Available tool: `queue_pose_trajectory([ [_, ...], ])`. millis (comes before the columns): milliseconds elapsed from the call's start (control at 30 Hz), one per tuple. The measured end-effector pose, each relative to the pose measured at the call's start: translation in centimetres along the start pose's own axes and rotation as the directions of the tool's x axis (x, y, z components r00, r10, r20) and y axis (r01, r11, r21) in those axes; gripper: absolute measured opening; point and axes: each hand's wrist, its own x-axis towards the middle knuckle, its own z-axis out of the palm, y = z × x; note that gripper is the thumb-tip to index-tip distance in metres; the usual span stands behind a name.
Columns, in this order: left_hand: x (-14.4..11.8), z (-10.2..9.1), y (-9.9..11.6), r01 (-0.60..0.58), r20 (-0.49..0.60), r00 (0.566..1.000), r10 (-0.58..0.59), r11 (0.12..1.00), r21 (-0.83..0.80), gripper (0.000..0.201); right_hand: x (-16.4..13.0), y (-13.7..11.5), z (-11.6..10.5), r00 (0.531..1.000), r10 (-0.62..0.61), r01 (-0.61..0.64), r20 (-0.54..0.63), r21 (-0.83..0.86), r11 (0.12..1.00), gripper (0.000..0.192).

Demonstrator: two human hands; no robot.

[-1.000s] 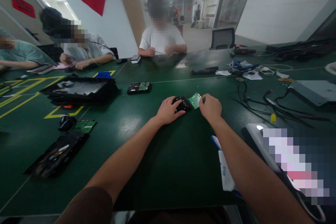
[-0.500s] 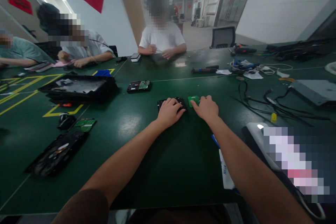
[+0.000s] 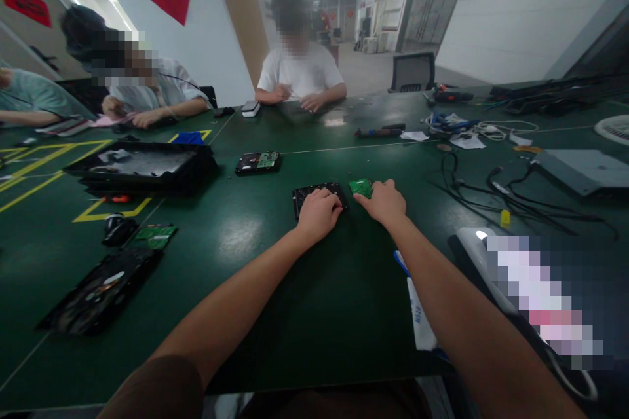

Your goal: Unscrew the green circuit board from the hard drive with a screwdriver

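Head view: hands apart, left hand (image 3: 318, 213) on black drive (image 3: 314, 195), right hand (image 3: 386, 201) on green board (image 3: 360, 186), bare table (image 3: 314, 301) nearer.

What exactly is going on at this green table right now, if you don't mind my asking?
A person is working on a taken-apart hard drive. The left hand rests on the black drive body lying flat on the green table, while the right hand touches the small green circuit board beside it. Other drives, boards and cables lie around, and three more people sit across the table.
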Motion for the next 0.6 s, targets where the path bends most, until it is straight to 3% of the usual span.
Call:
queue_pose_trajectory([
  [300,1.2,-0.8,-0.3,0.146,0.104,0.985,-0.138,0.987,-0.072,0.009,1.2,0.5,-1.0,0.991,0.117,-0.125,0.063,0.145,0.981,0.074],
  [433,0.9,-0.9,0.0,0.154,0.090,0.985,-0.148,0.986,-0.070,0.010,1.4,0.5,-1.4,0.989,0.139,-0.148,0.060,0.207,0.967,0.054],
  [600,2.0,-1.3,0.8,0.103,-0.010,0.994,-0.105,0.989,-0.102,0.009,0.7,0.3,-1.6,0.992,0.104,-0.086,-0.070,0.223,0.971,0.036],
])
